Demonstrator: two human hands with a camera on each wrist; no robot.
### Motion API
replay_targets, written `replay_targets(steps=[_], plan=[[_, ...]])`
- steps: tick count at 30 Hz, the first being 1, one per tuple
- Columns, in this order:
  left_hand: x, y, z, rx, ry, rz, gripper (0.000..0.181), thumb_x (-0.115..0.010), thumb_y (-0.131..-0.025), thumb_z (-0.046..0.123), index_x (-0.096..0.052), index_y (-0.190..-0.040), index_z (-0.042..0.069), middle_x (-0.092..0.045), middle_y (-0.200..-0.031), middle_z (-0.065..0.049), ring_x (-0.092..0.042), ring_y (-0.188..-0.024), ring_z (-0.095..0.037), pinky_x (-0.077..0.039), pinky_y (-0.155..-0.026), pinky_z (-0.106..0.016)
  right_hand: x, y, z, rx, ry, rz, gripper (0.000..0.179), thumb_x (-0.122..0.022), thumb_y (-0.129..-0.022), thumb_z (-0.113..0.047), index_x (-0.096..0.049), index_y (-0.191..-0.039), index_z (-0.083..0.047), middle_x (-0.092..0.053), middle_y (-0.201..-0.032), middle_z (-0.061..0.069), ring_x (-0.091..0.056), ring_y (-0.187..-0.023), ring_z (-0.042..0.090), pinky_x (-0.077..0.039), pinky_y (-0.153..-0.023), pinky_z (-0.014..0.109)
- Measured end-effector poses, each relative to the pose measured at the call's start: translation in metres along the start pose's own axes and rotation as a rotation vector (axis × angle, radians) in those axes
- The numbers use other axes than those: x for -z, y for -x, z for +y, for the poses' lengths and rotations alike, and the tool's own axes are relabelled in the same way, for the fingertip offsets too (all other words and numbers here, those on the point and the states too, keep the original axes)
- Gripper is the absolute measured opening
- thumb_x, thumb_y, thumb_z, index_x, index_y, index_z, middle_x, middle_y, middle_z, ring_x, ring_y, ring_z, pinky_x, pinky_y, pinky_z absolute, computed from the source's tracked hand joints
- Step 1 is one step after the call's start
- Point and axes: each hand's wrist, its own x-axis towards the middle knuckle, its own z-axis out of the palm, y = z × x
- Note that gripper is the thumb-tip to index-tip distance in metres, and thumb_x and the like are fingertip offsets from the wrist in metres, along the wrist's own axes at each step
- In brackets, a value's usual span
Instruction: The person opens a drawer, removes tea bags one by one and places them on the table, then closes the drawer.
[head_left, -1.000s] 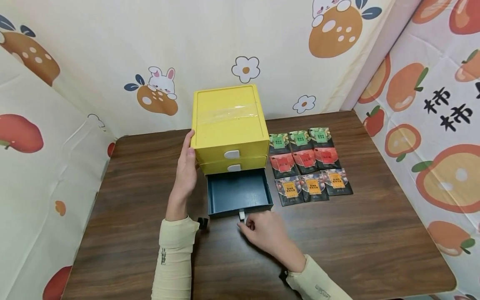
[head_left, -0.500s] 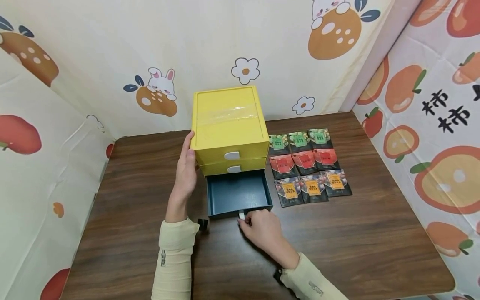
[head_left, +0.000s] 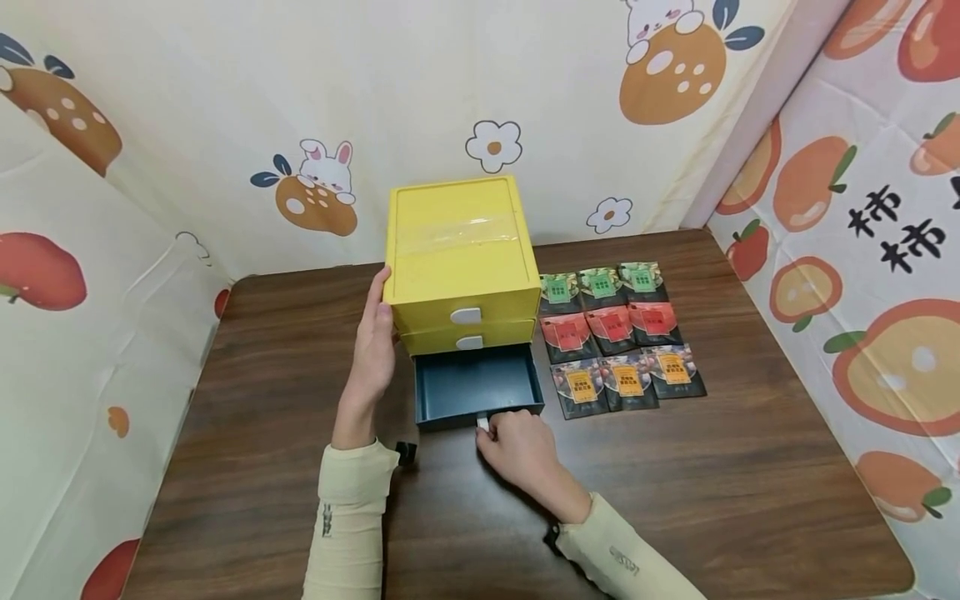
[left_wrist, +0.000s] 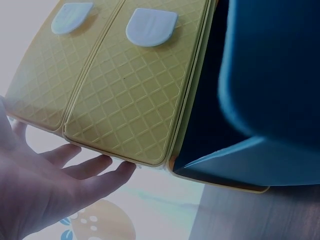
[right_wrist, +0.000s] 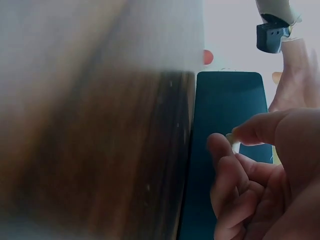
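A yellow drawer cabinet stands near the back of the table, with clear tape across its top. Its dark blue bottom drawer sticks out at the front, and I see nothing inside it. At the cabinet's left side, my left hand rests with fingers extended along the wall; the left wrist view shows the fingertips against its edge. My right hand is at the drawer front, where thumb and forefinger pinch its white pull tab. The two upper drawers are closed, each with a white tab.
Right of the cabinet, flat sachets lie in three rows: green, red and orange-labelled. The brown wooden table meets printed cloth walls at the back and sides.
The bottom drawer has slid a little further into the cabinet, and my right hand has moved forward with it. My left hand stays against the cabinet's side.
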Motion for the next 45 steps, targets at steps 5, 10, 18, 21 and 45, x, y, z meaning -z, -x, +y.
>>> replay_targets(steps=[5, 10, 18, 21, 45], plan=[[0.001, 0.000, 0.002, -0.010, 0.001, -0.003, 0.051, -0.023, -0.106, 0.018, -0.015, -0.155, 0.007, -0.025, -0.154, -0.010, -0.039, -0.126, -0.028, -0.037, -0.099, -0.049, 0.003, -0.014, 0.000, 0.013, 0.006, -0.006, 0.045, -0.063, -0.089, -0.029, -0.042, -0.051, -0.022, -0.025, -0.045, -0.011, -0.028, -0.041, 0.007, -0.022, -0.039, 0.025], [0.000, 0.001, 0.002, 0.002, 0.003, -0.009, 0.051, -0.024, -0.106, 0.017, -0.016, -0.155, 0.007, -0.025, -0.154, -0.011, -0.037, -0.127, -0.030, -0.035, -0.100, -0.055, 0.005, -0.029, 0.000, 0.012, -0.002, -0.013, 0.045, -0.062, -0.090, -0.029, -0.043, -0.050, -0.020, -0.027, -0.045, -0.010, -0.032, -0.041, 0.009, -0.022, -0.039, 0.026], [0.000, 0.000, 0.004, -0.004, -0.009, -0.010, 0.050, -0.023, -0.106, 0.015, -0.017, -0.155, 0.007, -0.025, -0.153, -0.012, -0.039, -0.126, -0.030, -0.036, -0.099, -0.056, 0.004, -0.054, 0.002, -0.016, -0.016, -0.021, 0.045, -0.059, -0.091, -0.031, -0.044, -0.050, -0.019, -0.029, -0.044, -0.008, -0.034, -0.042, 0.011, -0.023, -0.038, 0.027], [0.000, 0.001, 0.005, -0.008, -0.010, -0.010, 0.050, -0.023, -0.106, 0.015, -0.017, -0.155, 0.006, -0.027, -0.152, -0.013, -0.041, -0.124, -0.029, -0.038, -0.098, -0.055, 0.003, -0.062, 0.003, -0.031, -0.014, -0.027, 0.046, -0.058, -0.091, -0.032, -0.043, -0.050, -0.019, -0.028, -0.045, -0.007, -0.033, -0.043, 0.012, -0.023, -0.039, 0.028], [0.002, 0.000, 0.009, 0.018, -0.022, 0.010, 0.048, -0.028, -0.105, 0.014, -0.023, -0.152, 0.005, -0.035, -0.143, -0.019, -0.048, -0.109, -0.031, -0.044, -0.086, -0.056, -0.003, -0.083, 0.000, -0.099, 0.066, 0.018, 0.044, -0.051, -0.093, -0.034, -0.049, -0.053, -0.016, -0.045, -0.048, 0.001, -0.046, -0.044, 0.019, -0.035, -0.038, 0.036]])
